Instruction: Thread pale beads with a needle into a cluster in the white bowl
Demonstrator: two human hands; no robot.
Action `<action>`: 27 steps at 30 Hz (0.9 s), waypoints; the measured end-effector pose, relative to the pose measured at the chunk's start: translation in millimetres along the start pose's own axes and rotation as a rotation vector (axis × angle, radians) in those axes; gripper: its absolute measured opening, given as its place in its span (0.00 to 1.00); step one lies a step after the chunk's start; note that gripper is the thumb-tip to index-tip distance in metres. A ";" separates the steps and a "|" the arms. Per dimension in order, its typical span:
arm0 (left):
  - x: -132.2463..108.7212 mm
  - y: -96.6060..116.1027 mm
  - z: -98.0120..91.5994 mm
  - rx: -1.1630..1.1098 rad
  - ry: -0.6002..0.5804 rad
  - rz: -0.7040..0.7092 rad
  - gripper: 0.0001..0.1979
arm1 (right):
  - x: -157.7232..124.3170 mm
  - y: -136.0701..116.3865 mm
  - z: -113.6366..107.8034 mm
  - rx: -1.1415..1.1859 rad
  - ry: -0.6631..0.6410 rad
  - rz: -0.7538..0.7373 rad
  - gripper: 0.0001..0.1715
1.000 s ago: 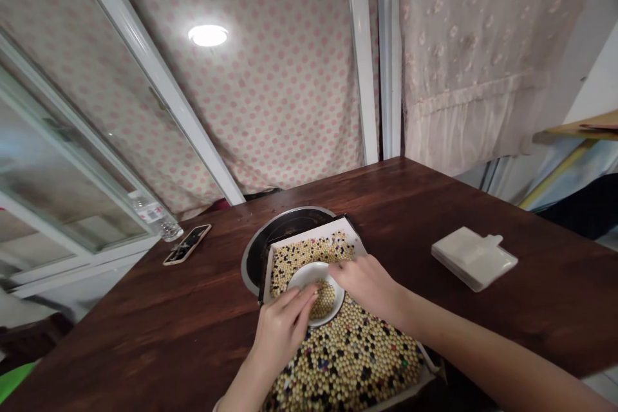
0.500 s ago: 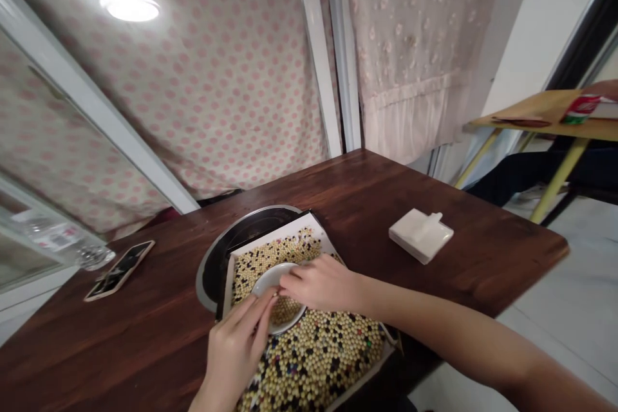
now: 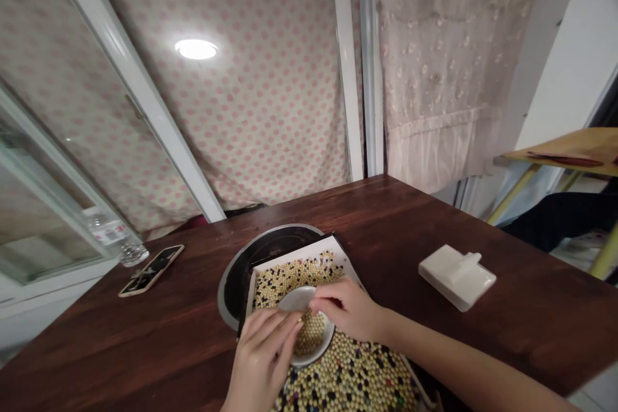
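Note:
A shallow tray (image 3: pixel 299 256) with white sides is filled with small round beads (image 3: pixel 352 376), mostly pale yellow with black and a few coloured ones. On the beads sits a white bowl (image 3: pixel 322 353) with pale yellow beads inside. Over its left side, my left hand (image 3: pixel 263 347) is closed in a pinch, with a pale bead at the fingertips. Above the bowl's right side, my right hand (image 3: pixel 350 309) pinches with thumb and forefinger. What lies between those fingers is too small to make out. The two sets of fingertips are close together.
The tray overlaps a dark round plate (image 3: pixel 236 277) set in the brown wooden table (image 3: pixel 183 335). A phone (image 3: pixel 152 270) and a clear bottle (image 3: pixel 116 235) lie at the left. At the right rests a white tissue pack (image 3: pixel 456 277). A curtained window (image 3: pixel 270 109) stands behind.
The camera view has shifted, so the table and its things appear lower and further right. Both hands stay over the bowl, the right one's fingertips slightly further from the left's.

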State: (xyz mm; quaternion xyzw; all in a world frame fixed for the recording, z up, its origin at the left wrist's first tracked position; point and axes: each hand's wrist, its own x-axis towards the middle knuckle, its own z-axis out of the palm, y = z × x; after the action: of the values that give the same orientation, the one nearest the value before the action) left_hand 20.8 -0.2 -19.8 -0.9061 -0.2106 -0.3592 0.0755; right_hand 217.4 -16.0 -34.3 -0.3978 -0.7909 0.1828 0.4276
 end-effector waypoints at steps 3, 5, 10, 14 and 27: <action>-0.2 2.1 0.1 -0.005 -0.012 -0.018 0.09 | -0.8 0.6 3.0 -0.001 0.015 0.018 0.18; 0.5 4.4 0.1 -0.020 -0.042 -0.023 0.10 | -1.8 0.2 4.2 0.021 -0.015 0.006 0.17; 2.7 7.6 -0.9 -0.052 -0.050 -0.064 0.10 | -2.5 -0.9 4.3 0.027 0.014 0.041 0.18; 3.9 7.1 -0.9 -0.091 -0.057 -0.051 0.11 | -2.0 -2.0 3.9 0.046 -0.053 0.027 0.18; 3.3 4.8 1.3 -0.102 -0.039 -0.088 0.11 | -3.9 -3.0 2.7 -0.009 0.010 0.130 0.17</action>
State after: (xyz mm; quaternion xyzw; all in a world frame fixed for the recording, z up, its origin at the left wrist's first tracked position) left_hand 25.9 -3.0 -18.4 -0.9055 -0.2331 -0.3545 0.0095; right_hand 215.0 -20.7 -36.0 -0.4513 -0.7620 0.2046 0.4169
